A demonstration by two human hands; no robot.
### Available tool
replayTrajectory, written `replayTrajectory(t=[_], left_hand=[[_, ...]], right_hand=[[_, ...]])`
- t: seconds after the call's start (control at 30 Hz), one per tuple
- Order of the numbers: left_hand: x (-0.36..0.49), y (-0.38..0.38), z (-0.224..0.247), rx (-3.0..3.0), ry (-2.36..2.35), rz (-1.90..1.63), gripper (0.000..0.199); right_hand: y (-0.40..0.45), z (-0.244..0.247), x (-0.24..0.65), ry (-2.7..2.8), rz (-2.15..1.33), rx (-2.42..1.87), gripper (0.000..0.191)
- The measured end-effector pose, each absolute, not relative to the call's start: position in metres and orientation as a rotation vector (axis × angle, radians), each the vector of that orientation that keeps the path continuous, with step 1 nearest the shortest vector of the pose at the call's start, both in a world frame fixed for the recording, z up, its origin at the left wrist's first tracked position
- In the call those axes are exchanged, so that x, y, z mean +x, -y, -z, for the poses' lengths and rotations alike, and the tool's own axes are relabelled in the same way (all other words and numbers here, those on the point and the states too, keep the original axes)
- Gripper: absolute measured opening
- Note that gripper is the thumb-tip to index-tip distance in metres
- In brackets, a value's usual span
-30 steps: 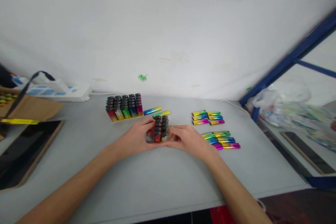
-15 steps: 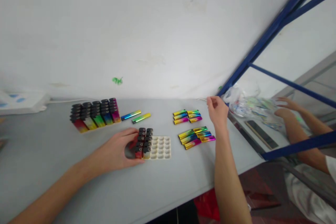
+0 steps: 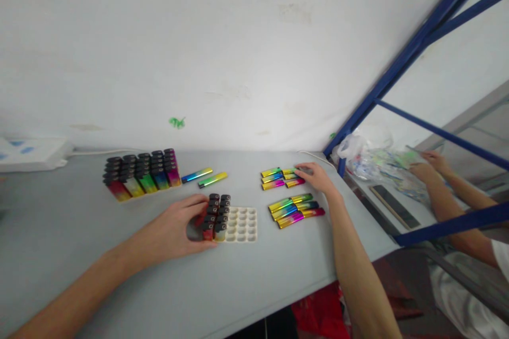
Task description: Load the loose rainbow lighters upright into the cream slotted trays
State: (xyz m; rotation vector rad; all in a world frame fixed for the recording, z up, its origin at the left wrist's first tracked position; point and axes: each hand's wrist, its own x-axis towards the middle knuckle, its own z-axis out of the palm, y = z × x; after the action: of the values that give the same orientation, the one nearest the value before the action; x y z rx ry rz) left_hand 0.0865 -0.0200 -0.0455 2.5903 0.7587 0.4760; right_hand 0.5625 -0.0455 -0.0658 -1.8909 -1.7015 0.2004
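Item: white tray (image 3: 243, 224), partly filled, mid-worktop (image 3: 258, 275); two rows of black-capped lighters (image 3: 214, 216) stand at its left end. Left hand (image 3: 181, 228) cups these, grip wrapped loosely round them. Right hand (image 3: 318, 177), fingers spread flat, rests on far iridescent sleeves (image 3: 280, 178) (nothing pinched yet). Step judged: fetching stock; next calls for pinching one sleeve.

Left hand (image 3: 181, 225) lies low, fingers curled inward, forearm extended forward; right hand (image 3: 318, 177) reaches further out, palm down, fingers spread.
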Motion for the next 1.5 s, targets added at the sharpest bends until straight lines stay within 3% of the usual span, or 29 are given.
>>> replayTrajectory(t=[0.3, 0.57, 0.8, 1.0, 1.27, 1.5], left_hand=[[0.084, 0.014, 0.055, 2.581, -0.735, -0.512, 0.053], [0.087, 0.018, 0.048, 2.56, -0.807, -0.404, 0.047], [0.087, 0.022, 0.044, 2.528, -0.758, -0.434, 0.044], [0.088, 0.023, 0.041, 2.522, -0.761, -0.45, 0.037], [0.086, 0.019, 0.048, 2.531, -0.741, -0.454, 0.042], [0.088, 0.023, 0.039, 2.534, -0.774, -0.447, 0.038]], right_hand=[[0.036, 0.06, 0.573, 1.683, -0.415, -1.864, 0.044], [0.041, 0.046, 0.557, 1.073, -0.337, -1.477, 0.052], [0.028, 0.001, 0.459, 0.888, -0.667, -1.104, 0.053], [0.035, 0.026, 0.363, 1.157, -1.011, -1.118, 0.053], [0.06, 0.046, 0.336, 1.415, -0.616, -1.388, 0.054], [0.062, 0.045, 0.335, 1.394, -0.557, -1.473, 0.044]])
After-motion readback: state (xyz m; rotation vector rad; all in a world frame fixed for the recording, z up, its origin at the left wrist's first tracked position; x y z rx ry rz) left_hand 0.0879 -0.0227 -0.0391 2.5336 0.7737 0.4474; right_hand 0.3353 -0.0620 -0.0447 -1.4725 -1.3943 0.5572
